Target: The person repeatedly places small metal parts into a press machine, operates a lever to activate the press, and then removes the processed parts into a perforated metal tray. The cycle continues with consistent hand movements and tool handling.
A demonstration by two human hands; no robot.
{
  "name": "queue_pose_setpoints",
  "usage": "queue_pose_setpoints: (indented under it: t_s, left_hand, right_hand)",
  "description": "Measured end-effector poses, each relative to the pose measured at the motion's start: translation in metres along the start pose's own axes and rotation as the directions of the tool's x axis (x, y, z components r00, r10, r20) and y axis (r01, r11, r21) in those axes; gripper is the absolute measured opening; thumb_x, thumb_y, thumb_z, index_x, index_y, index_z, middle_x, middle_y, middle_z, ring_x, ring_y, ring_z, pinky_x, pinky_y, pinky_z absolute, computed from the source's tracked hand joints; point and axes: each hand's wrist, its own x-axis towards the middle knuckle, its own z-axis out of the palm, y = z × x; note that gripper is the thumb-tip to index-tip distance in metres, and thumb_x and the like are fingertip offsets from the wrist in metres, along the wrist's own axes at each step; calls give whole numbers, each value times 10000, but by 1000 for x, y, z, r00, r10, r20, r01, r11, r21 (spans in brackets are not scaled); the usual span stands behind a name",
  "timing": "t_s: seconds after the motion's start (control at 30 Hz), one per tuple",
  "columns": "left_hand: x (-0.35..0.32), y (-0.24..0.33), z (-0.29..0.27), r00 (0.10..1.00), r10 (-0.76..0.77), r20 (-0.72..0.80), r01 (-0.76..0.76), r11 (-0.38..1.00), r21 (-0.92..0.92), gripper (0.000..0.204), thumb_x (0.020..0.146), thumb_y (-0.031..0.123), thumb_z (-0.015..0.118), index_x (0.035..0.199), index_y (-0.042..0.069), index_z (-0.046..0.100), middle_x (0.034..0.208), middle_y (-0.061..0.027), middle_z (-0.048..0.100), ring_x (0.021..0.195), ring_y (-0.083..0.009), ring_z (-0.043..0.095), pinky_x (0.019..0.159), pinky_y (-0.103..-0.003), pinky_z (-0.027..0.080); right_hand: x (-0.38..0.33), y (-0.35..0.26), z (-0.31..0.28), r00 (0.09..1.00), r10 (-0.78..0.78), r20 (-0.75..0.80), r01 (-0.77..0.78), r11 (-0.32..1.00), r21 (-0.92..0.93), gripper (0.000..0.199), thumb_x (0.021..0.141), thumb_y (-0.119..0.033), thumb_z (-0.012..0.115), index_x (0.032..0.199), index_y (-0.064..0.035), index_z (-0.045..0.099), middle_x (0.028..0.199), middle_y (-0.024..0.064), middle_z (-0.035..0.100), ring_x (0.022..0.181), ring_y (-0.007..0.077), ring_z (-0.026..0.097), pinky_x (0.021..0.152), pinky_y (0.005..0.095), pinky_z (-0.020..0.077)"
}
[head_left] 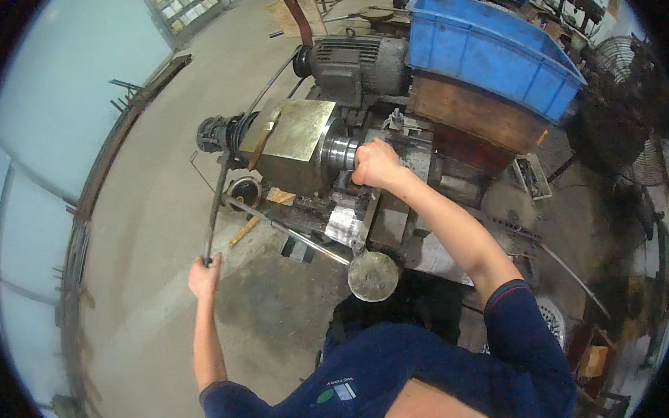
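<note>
My left hand (204, 275) is closed around the lower end of a long dark lever bar (216, 208) that rises to the left end of a small lathe. My right hand (376, 165) is closed at the lathe's round metal chuck (341, 153), covering whatever sits in its mouth. The boxy grey headstock (293, 143) stands just left of that hand. A second thin metal rod (294, 233) slants across the front of the machine toward a round metal disc (373, 276).
A blue plastic crate (492, 49) rests on a wooden box (473, 111) behind the lathe, beside a dark electric motor (357, 64). A large fan (632, 118) stands at the right. Bare concrete floor (167, 187) lies on the left.
</note>
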Motion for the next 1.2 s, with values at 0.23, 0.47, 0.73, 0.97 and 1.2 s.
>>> queue_pose_setpoints:
  t_s: [0.23, 0.47, 0.73, 0.97, 1.2]
  left_hand:
    - [-27, 10, 12, 993, 88, -77, -88, 996, 13, 443, 693, 445, 614, 823, 25, 570, 742, -174, 613, 724, -339, 602, 662, -426, 467]
    - [22, -27, 28, 933, 207, 295, -47, 881, -470, 260, 719, 201, 638, 818, -23, 552, 555, -107, 561, 463, -179, 575, 457, -307, 465]
    - [30, -4, 31, 895, 276, 352, 44, 729, -683, 156, 767, 99, 590, 847, -30, 556, 556, -99, 565, 449, -188, 567, 436, -283, 467]
    - [44, -13, 23, 820, 391, 418, -3, 733, -680, 313, 784, 152, 599, 1014, -41, 508, 650, -117, 578, 567, -192, 593, 521, -293, 491]
    - [77, -56, 43, 821, 268, 503, 261, 608, -750, 309, 803, 167, 609, 1025, -22, 507, 684, -135, 559, 562, -213, 561, 519, -318, 488]
  right_hand:
    - [-9, -8, -16, 996, 36, 76, -26, 992, -125, 264, 556, -210, 597, 725, -17, 657, 825, 142, 638, 869, 287, 564, 790, 350, 450]
    - [-60, 54, -121, 702, -405, -585, 436, 895, -97, 152, 475, -220, 588, 547, -95, 636, 620, 105, 542, 679, 304, 507, 650, 396, 429]
    - [-62, 145, -266, 656, 4, -755, -237, 950, -201, 453, 548, -211, 612, 990, -121, 646, 1032, 207, 540, 988, 376, 500, 868, 409, 430]
    - [-171, 173, -243, 738, 47, -674, -196, 970, -147, 355, 583, -167, 578, 905, -31, 640, 1216, 196, 476, 1038, 333, 512, 864, 354, 427]
    - [-416, 224, -119, 623, 710, -327, -713, 688, 134, 280, 581, -152, 567, 790, 27, 616, 876, 173, 621, 820, 302, 596, 721, 349, 470]
